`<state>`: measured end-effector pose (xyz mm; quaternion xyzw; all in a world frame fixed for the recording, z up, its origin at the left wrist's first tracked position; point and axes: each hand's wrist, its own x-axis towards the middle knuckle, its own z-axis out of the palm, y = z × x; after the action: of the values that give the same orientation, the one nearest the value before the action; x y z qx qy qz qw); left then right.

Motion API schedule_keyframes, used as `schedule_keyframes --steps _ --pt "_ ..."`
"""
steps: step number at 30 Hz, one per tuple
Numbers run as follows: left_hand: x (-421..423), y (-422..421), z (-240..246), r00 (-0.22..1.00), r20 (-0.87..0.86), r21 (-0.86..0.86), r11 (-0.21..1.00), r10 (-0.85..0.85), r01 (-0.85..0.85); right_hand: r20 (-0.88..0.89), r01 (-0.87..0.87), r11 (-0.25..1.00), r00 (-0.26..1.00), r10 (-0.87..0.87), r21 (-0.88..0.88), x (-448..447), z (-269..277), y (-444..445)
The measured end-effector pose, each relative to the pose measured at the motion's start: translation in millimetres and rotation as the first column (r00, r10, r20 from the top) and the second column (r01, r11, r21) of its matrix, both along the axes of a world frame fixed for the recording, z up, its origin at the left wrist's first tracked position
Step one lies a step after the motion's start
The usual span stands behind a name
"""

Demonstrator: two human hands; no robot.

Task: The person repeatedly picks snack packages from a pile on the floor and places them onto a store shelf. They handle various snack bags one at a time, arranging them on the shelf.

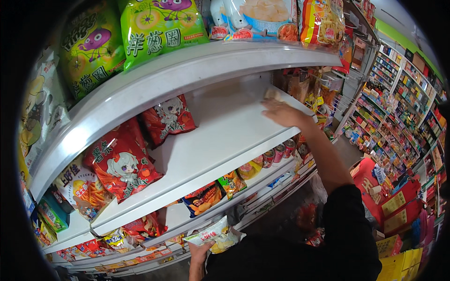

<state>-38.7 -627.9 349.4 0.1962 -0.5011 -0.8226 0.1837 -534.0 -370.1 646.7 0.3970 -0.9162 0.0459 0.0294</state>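
My left hand holds a white snack bag with yellow pictures low in front of my body, its thumb across the front. My right hand reaches onto the right end of the white shelf, palm down. Beyond its fingers shows a small beige cloth, slightly blurred and partly covered by the hand. On the same shelf, further left, stand red potato-snack bags, with another red bag set deeper in. A white cheese-stick bag leans beside them.
Overhead, an upper shelf edge carries green onion-ring bags and other snacks. Below are cans and more snack bags. Hanging packets flank the right end. A red bag and yellow box stand at right.
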Motion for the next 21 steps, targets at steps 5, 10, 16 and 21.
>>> schedule_keyframes --steps 5,10,16,21 --pt "-18 2 0 0.997 -0.014 0.006 0.997 -0.073 0.073 -0.121 -0.037 0.99 0.992 0.02 -0.139 13 -9 41" --pt "-44 17 8 0.979 -0.064 -0.022 0.981 -0.193 0.192 -0.072 -0.354 0.88 0.934 0.35 -0.316 49 -19 35" --pt "-78 37 53 0.956 -0.196 0.032 0.973 -0.219 0.23 -0.089 -0.119 0.903 0.992 0.09 -0.413 4 -9 90" --pt "-141 63 172 0.902 -0.398 -0.046 0.986 -0.165 0.159 -0.108 -0.165 0.873 0.986 0.13 -0.459 -12 -19 102"
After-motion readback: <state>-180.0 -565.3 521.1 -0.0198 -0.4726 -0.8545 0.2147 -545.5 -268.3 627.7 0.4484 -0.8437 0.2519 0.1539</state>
